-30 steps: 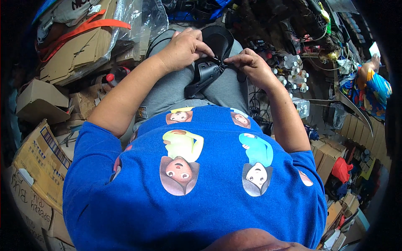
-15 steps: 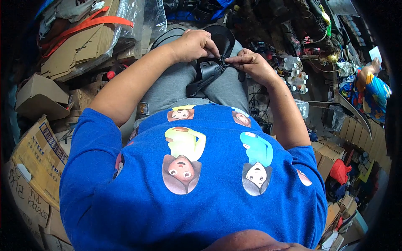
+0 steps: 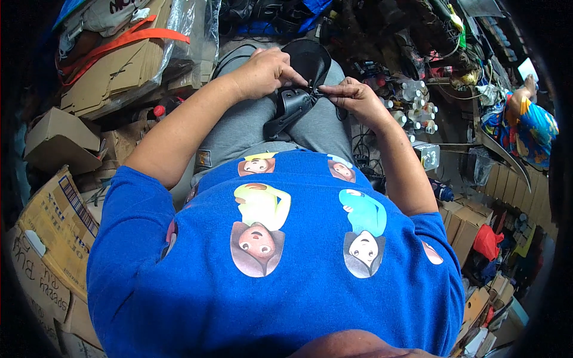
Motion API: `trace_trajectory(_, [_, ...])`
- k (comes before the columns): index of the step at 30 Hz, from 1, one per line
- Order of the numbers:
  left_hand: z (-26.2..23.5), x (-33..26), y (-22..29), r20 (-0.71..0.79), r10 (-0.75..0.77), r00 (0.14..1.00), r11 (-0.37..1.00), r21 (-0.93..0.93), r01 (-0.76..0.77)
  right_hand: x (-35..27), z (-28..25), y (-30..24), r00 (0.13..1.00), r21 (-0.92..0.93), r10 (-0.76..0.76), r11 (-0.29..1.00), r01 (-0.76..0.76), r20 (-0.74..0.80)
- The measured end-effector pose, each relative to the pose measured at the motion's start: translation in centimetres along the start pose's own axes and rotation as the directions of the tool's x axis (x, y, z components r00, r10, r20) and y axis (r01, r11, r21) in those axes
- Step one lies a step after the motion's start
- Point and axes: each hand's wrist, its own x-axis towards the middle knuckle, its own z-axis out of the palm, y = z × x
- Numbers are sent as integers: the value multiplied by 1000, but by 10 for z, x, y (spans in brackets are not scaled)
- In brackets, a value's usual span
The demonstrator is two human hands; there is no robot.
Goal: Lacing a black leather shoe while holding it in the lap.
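Note:
A black leather shoe upper [image 3: 292, 104], with eyelets in its flap, lies across my lap. Its rounded, dark inner part [image 3: 305, 55] points away from me. My left hand [image 3: 266, 73] is over its left side, fingers curled, with the index fingertip near the eyelet edge; whatever the fingers pinch is too small to make out. On the other side my right hand [image 3: 353, 100] pinches a thin black lace [image 3: 315, 91] between thumb and index finger. The two hands' fingertips are a short gap apart. Part of the upper is hidden beneath the left hand.
Flattened cardboard [image 3: 113, 68] with a red strap stands at the far left, above an open carton [image 3: 62, 140]. Clear bottles [image 3: 421, 110] with white caps crowd the right. Beyond them are a curved blade-like strip [image 3: 507, 156] and another person's colourful clothing [image 3: 531, 134].
My left hand has shifted slightly left and down, its index finger now more stretched out. The right hand still pinches at the same part of the upper.

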Motion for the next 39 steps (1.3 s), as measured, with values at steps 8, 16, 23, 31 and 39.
trace_trajectory(8, [-1,1,0,28,0,1000,1000,-20,1,0,1,4,999,1,-42,999,42,-18])
trace_trajectory(16, [-4,1,1,82,-43,996,999,-27,45,-1,2,3,1000,32,-2,999,2,-23])
trace_trajectory(23, [-4,3,4,41,-47,998,993,-108,51,-2,9,-4,994,180,97,980,-87,-48])
trace_trajectory(31, [1,8,9,62,-174,983,929,-320,184,-4,16,-5,985,149,86,987,-63,-152])
trace_trajectory(39, [-9,14,5,80,-72,994,994,-77,78,2,4,-4,994,-4,-24,1000,24,-103])
